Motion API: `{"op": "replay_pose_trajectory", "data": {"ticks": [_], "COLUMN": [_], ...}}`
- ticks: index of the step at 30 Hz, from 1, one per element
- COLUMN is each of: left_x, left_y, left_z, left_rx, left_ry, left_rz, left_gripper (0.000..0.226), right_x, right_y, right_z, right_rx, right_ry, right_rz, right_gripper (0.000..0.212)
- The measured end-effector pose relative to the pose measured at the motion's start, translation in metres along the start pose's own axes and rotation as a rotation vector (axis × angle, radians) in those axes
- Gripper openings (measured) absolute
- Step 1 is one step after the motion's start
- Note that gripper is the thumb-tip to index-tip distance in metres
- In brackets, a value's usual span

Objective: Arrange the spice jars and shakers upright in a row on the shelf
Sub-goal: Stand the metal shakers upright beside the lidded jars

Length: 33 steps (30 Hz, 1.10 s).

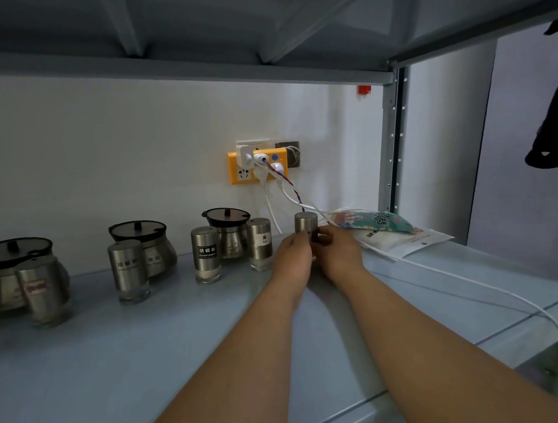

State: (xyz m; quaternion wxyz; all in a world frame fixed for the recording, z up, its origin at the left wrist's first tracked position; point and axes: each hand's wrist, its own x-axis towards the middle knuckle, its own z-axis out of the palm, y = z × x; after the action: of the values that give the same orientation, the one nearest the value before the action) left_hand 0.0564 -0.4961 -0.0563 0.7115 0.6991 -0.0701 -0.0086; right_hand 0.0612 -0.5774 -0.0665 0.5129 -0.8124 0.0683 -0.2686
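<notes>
Several steel shakers stand upright in a row on the pale shelf [149,362]. From the left: one with a red label [43,291], one [129,272], a ground pepper shaker [206,255], a salt shaker [260,242]. At the right end stands another shaker [305,224]; my left hand [293,258] and my right hand [338,251] are both closed around its lower half, hiding it. Behind the row sit three round jars with dark lids: left [5,274], middle [146,242], right [229,230].
An orange power strip [237,174] with plugs hangs on the back wall. White cables [485,287] run down across the shelf's right side. Flat packets [393,233] lie right of my hands. A metal upright [390,137] bounds the shelf on the right; another shelf is overhead.
</notes>
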Motion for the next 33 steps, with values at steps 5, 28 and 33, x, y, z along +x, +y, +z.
{"op": "replay_pose_trajectory", "data": {"ticks": [5, 28, 33], "left_x": [-0.001, 0.002, 0.000], "left_y": [-0.003, -0.001, 0.000], "left_z": [0.000, -0.002, -0.003], "left_rx": [0.088, 0.180, 0.178], "left_ry": [0.001, -0.070, -0.071], "left_rz": [-0.011, -0.017, -0.023], "left_gripper": [0.028, 0.034, 0.034], "right_x": [-0.002, -0.009, -0.012], "right_y": [0.001, -0.007, -0.009], "right_z": [-0.001, -0.007, -0.008], "right_rx": [-0.087, -0.249, -0.219], "right_ry": [0.024, -0.109, -0.116], "right_rz": [0.012, 0.030, 0.047], "right_gripper": [0.007, 0.026, 0.027]}}
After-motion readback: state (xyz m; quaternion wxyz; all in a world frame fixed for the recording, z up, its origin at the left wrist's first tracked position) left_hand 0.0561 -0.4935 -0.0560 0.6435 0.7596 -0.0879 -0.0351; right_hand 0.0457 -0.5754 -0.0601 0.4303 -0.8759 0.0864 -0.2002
